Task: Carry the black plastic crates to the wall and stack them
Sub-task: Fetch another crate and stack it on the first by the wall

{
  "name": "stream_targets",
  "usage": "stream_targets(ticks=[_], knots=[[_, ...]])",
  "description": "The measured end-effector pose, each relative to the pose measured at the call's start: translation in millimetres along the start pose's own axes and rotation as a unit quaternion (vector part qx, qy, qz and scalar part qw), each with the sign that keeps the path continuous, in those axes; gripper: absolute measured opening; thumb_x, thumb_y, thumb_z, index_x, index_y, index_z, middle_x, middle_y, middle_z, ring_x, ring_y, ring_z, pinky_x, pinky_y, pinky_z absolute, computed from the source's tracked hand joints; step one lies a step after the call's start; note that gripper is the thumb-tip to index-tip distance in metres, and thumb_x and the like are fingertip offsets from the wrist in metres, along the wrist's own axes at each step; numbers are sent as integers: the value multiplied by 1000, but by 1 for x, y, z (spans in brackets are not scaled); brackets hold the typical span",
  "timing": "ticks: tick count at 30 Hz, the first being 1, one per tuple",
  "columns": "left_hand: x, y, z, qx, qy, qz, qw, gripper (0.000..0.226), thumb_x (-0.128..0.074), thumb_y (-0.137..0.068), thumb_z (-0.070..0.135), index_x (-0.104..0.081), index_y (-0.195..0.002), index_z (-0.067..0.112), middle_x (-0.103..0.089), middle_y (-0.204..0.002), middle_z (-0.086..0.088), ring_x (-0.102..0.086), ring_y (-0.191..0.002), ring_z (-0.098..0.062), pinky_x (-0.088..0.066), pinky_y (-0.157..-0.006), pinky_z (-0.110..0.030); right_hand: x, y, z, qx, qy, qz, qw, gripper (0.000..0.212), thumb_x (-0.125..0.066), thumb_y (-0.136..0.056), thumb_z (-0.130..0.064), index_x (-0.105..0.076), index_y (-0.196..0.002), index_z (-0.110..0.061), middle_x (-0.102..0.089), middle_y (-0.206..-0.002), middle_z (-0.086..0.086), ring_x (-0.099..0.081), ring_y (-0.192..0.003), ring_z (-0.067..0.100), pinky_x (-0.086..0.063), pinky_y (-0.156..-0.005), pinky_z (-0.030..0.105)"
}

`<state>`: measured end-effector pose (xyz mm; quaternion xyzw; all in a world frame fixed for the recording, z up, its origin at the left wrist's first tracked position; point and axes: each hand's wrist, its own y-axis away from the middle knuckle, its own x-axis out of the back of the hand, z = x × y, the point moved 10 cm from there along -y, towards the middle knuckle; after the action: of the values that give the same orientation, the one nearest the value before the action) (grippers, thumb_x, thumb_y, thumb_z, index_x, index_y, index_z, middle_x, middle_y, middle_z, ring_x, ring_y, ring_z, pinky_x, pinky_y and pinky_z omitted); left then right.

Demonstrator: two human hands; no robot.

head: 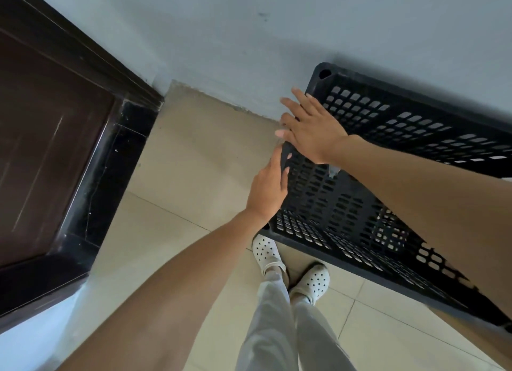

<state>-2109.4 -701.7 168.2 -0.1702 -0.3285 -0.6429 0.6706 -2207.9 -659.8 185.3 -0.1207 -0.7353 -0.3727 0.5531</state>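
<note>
A black plastic crate (346,199) with perforated walls stands against the pale wall (249,38), seen from above so its open inside shows. My right hand (310,127) lies flat with fingers spread over the crate's left end rim. My left hand (270,185) presses against the outer left side of the same end, fingers straight and thumb on the rim. Whether more crates sit under this one is hidden.
A dark brown door (47,149) with a black frame (116,163) stands to the left. Beige floor tiles (180,176) lie between door and crate. My feet in white perforated clogs (291,268) stand right at the crate's near side.
</note>
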Motion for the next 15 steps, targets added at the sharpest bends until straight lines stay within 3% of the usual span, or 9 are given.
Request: stream_targets(ticks=[4,11,13,15], knots=[[0,-18,2,-21,3,-2,1000,49,-46,-99,8,-33,-146,9,-68,-115,-7,-68,-89,-30,-56,-74,-43,6,-5,15,-32,-4,-7,999,66,-13,-104,-47,-34,-145,0,-5,-164,12,13,-151,28,2,-123,43],[-7,-35,3,-30,-34,-16,999,44,-44,-100,11,-33,-142,11,-61,-119,-8,-64,-94,-29,-55,-74,-47,4,-6,24,-82,-34,-18,996,62,-17,-105,-43,-26,-150,-1,5,-164,14,17,-150,31,-1,-122,44],[-9,-35,1,-11,-71,-28,997,50,-44,-101,17,-26,-148,11,-54,-128,-11,-62,-102,-31,-56,-75,-48,0,0,19,-84,-32,-15,996,61,-16,-106,-42,-18,-154,-5,11,-164,12,18,-149,31,-1,-123,44],[-8,-36,2,5,-109,-44,993,56,-49,-100,21,-25,-149,9,-46,-137,-13,-54,-118,-30,-54,-86,-47,-1,5,17,-97,-36,-26,994,64,-14,-105,-44,-4,-157,-8,17,-163,11,19,-149,28,2,-123,42]])
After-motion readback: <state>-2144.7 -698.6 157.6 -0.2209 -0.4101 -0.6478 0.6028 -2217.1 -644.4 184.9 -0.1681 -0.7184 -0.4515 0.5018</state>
